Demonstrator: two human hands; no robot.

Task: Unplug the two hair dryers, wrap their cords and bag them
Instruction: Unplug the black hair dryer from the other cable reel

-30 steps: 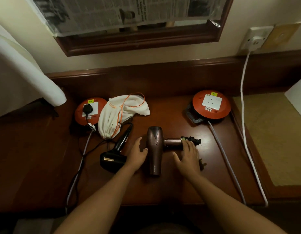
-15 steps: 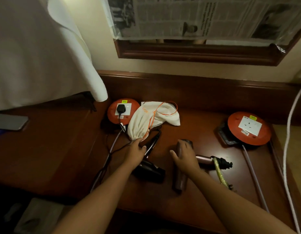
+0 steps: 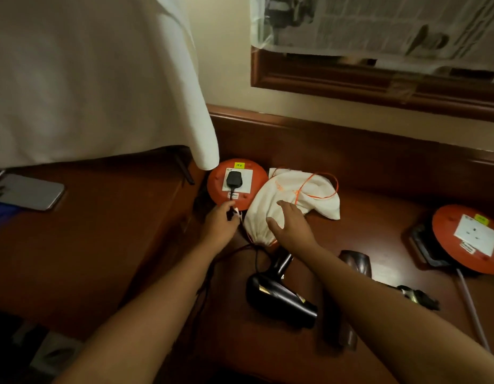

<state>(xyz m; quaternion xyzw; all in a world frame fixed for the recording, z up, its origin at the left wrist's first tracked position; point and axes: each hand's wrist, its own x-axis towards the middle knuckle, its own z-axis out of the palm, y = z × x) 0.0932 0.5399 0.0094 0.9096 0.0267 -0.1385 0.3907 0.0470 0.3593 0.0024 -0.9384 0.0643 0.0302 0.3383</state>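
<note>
Your left hand (image 3: 222, 221) pinches the cord (image 3: 230, 203) at six o'clock below the black plug (image 3: 233, 179), ready to unplug; your right hand (image 3: 291, 223) rests flat, fingers relaxed, steadying the bag (image 3: 309, 189).

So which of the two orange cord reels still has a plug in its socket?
The left reel, beside the white bag: a black plug sits in it. The right reel's socket is bare.
</note>
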